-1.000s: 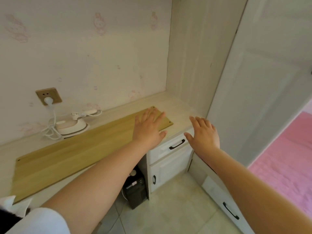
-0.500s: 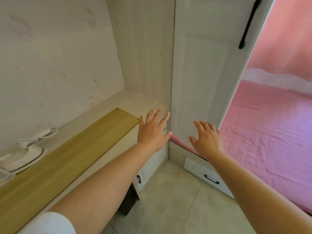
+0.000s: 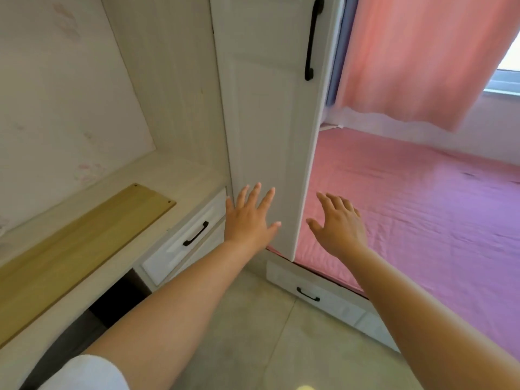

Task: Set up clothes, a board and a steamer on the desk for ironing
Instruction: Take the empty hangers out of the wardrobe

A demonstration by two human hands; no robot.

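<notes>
Both arms reach out in front. The left hand [image 3: 249,220] has its fingers [image 3: 254,192] spread wide and holds nothing. It is in front of the white wardrobe door [image 3: 267,130]; I cannot tell if it touches. The right hand [image 3: 339,223] is spread wide too and holds nothing, over the edge of the pink bed [image 3: 422,198]. The wooden board [image 3: 84,237] lies flat on the surface [image 3: 180,170], so that part looks done. No clothes and no steamer show here. I think the clothes are left to fetch, maybe from the wardrobe.
</notes>
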